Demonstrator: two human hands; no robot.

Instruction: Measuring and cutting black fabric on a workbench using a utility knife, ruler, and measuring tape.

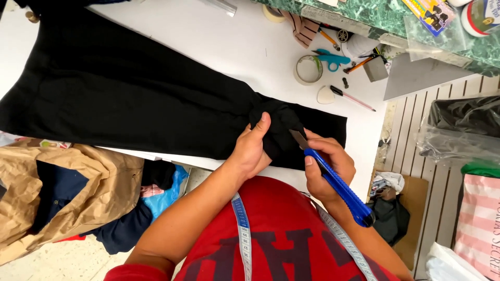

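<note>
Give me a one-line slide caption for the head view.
Left hand pinches a fold of black garment on a white table while right hand holds a blue utility knife at it.

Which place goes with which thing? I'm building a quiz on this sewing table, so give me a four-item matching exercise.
Things:
1. utility knife
2. black garment
3. tape roll
4. measuring tape

Places:
A. around the person's neck
B. spread across the white table
C. in the right hand
D. beside the blue-handled scissors

Pairs: 1-C, 2-B, 3-D, 4-A. The left hand pinches the garment.
</note>
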